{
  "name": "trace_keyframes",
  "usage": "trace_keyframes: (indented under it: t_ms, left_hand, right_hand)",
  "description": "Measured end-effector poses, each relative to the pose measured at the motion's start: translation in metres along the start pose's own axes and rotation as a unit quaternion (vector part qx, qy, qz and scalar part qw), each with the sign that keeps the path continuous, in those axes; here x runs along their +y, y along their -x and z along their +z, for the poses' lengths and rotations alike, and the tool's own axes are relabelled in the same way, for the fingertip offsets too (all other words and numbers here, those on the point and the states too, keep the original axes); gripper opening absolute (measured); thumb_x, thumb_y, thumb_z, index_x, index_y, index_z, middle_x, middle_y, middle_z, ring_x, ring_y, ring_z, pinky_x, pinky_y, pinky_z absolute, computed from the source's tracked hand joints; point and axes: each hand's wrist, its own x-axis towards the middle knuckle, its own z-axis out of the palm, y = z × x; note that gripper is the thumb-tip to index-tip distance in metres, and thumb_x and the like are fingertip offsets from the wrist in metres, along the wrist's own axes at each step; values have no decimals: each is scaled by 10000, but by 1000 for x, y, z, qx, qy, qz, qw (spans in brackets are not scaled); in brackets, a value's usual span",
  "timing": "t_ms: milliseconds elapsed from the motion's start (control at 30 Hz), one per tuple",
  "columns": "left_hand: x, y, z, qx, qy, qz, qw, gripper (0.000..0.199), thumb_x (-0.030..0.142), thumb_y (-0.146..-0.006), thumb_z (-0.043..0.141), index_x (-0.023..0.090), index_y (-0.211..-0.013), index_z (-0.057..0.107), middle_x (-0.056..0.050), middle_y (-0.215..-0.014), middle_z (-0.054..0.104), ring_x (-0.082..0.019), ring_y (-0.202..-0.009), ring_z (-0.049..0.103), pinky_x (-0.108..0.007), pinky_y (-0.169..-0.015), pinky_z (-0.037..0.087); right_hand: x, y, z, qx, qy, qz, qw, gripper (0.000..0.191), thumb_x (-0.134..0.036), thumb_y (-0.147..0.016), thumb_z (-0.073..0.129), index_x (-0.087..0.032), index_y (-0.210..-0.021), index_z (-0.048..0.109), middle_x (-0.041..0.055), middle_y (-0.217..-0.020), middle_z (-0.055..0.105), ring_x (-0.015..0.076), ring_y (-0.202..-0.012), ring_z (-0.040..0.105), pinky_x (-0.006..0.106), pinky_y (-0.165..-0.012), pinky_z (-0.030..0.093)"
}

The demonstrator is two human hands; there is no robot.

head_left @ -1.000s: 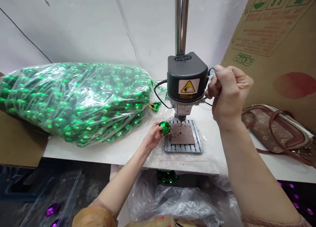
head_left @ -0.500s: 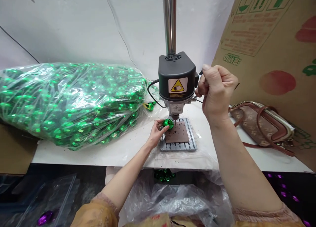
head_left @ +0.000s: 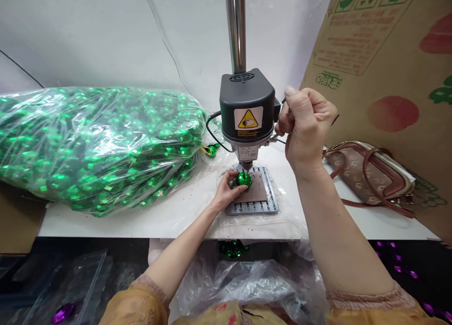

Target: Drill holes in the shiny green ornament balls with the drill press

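Note:
My left hand (head_left: 226,190) grips a shiny green faceted ball (head_left: 244,179) between thumb and fingers, just under the chuck of a small black drill press (head_left: 247,103). Beneath the ball lies a brown square board (head_left: 257,188) on the slotted grey base plate (head_left: 270,206), with dark crumbs scattered around. To the right of the drill head, my right hand (head_left: 306,122) is closed around the press's lever, most of which the fingers hide. The drill tip meets or nearly meets the top of the ball; contact is too small to tell.
A big clear bag of green balls (head_left: 106,150) fills the left of the white table (head_left: 141,223). On the right, a brown handbag (head_left: 367,174) leans near a large cardboard box (head_left: 374,80). Crumpled plastic (head_left: 254,282) hangs below the table's front edge.
My left hand has moved the green ball slightly right, from beside the drill tip to beneath it. My right hand stays closed on the lever. The whole view has shifted a little.

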Motion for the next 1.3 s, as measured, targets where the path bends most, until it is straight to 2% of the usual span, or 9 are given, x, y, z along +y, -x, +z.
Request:
trace_keyframes:
  t_ms: [67, 200, 333, 400, 533, 667, 867, 1000, 1300]
  left_hand:
    - [0, 2, 1, -6, -27, 13, 1000, 521, 385, -682, 885, 213, -1099, 624, -94, -1213, 666, -319, -1308, 559, -455, -1128, 384]
    - [4, 7, 7, -8, -117, 44, 992, 515, 325, -696, 867, 223, -1156, 659, -115, -1310, 635, -382, -1494, 345, -540, -1226, 222]
    - [10, 10, 15, -7, -144, 55, 988, 464, 283, -724, 835, 233, -1147, 652, -80, -1176, 673, -343, -1290, 554, -534, -1189, 280]
    - [11, 10, 17, -6, -137, 53, 989, 455, 300, -735, 836, 238, -1144, 647, -64, -1130, 676, -318, -1206, 597, -522, -1176, 292]
    - [9, 9, 19, 11, -113, 50, 992, 427, 342, -737, 851, 238, -1101, 655, -50, -1072, 677, -312, -1181, 608, -512, -1175, 280]
    - [7, 8, 19, 7, -144, 57, 988, 408, 330, -762, 828, 232, -1105, 631, -43, -1084, 684, -294, -1153, 623, -522, -1164, 297]
    - [2, 8, 18, 3, -178, 66, 982, 419, 333, -778, 816, 238, -1130, 609, -44, -1114, 681, -284, -1152, 627, -532, -1165, 308]
    - [-2, 9, 18, 5, -190, 72, 979, 433, 332, -786, 814, 254, -1156, 602, -40, -1144, 675, -281, -1174, 619, -565, -1207, 231]
    - [-4, 10, 18, 1, -175, 64, 982, 436, 355, -796, 810, 256, -1155, 583, -41, -1158, 670, -285, -1212, 608, -590, -1229, 152]
  right_hand:
    - [-1, 0, 1, 5, -1, 8, 1000, 579, -640, -861, 574, -238, -565, 281, -53, -461, 302, 76, -419, 313, 289, -432, 263]
    - [0, 0, 0, 9, 2, 17, 1000, 585, -675, -846, 571, -240, -566, 297, -49, -464, 306, 81, -430, 322, 293, -445, 288]
    - [4, 0, -2, 0, 26, 16, 1000, 564, -685, -852, 551, -242, -587, 322, -41, -477, 327, 89, -458, 346, 299, -461, 309]
    - [6, 0, -3, -5, 31, 7, 999, 566, -681, -857, 543, -242, -594, 302, -41, -482, 326, 88, -458, 348, 296, -454, 299]
    - [5, -1, -3, -11, 16, -7, 1000, 565, -643, -870, 558, -236, -593, 282, -49, -479, 317, 77, -438, 343, 280, -435, 278]
    - [1, 3, -2, -5, -30, -10, 999, 545, -535, -871, 628, -228, -568, 296, -61, -453, 308, 59, -407, 312, 270, -415, 260]
    - [1, 30, -9, 31, -71, -44, 996, 514, -317, -874, 654, -208, -523, 296, -76, -426, 280, 44, -395, 283, 259, -425, 253]
    - [6, 44, -13, 18, -100, -87, 991, 520, -248, -878, 633, -192, -530, 250, -81, -436, 246, 32, -385, 269, 249, -420, 247]
    - [18, 52, -16, 14, -103, -152, 983, 488, -180, -862, 607, -177, -535, 245, -74, -456, 228, 30, -402, 278, 237, -430, 231]
